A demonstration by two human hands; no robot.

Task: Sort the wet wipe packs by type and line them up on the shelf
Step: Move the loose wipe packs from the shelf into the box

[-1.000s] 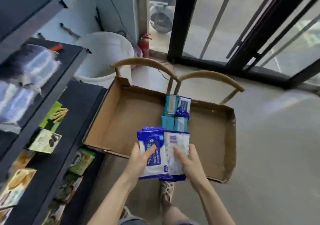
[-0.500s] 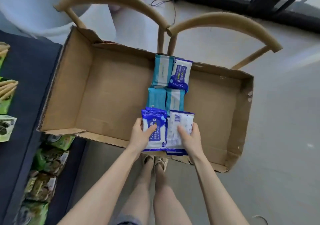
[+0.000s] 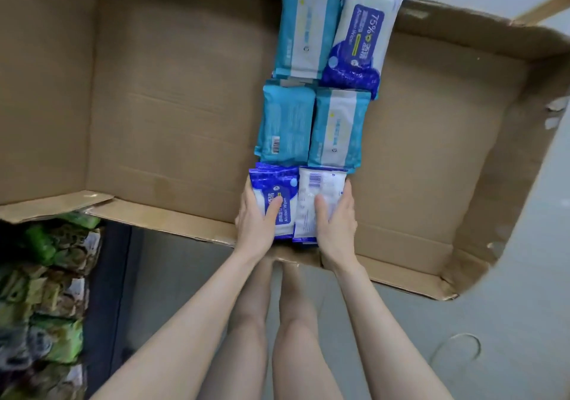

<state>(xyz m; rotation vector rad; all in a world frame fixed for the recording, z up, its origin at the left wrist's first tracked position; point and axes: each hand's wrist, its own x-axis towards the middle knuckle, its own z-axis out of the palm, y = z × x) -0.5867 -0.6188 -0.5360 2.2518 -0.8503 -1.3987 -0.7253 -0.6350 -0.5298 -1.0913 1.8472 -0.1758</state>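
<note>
**A:** Head camera, looking straight down. The left hand (image 3: 256, 217) lays its thumb on the face of the blue alcohol-wipe pack (image 3: 271, 183) and wraps the other fingers round its outer edge, a firm clasp.

**B:** And the right hand (image 3: 337, 223)?

**A:** Mirror image. Its thumb sits on top of the white-faced pack (image 3: 322, 182) and its fingers curl along the outer side. The two packs touch side by side, squeezed between the palms.

**B:** Where in the cardboard box (image 3: 169, 106)?

**A:** Right at its near wall, about mid-length. Their long axes run from that wall toward the far one, in line with the forearms.

**B:** What's past the fingertips?

**A:** Two teal packs (image 3: 287, 122), butted against the held pair. Beyond them, a far teal pack (image 3: 303, 23) and a second blue pack (image 3: 357, 38) lie by the box's far wall.

**B:** Next move?

**A:** I can't tell whether it's lifting or setting down. Either way, I'd say both hands work as one, since neither is nearer. Left of the box I see only green packets (image 3: 52, 276).
</note>
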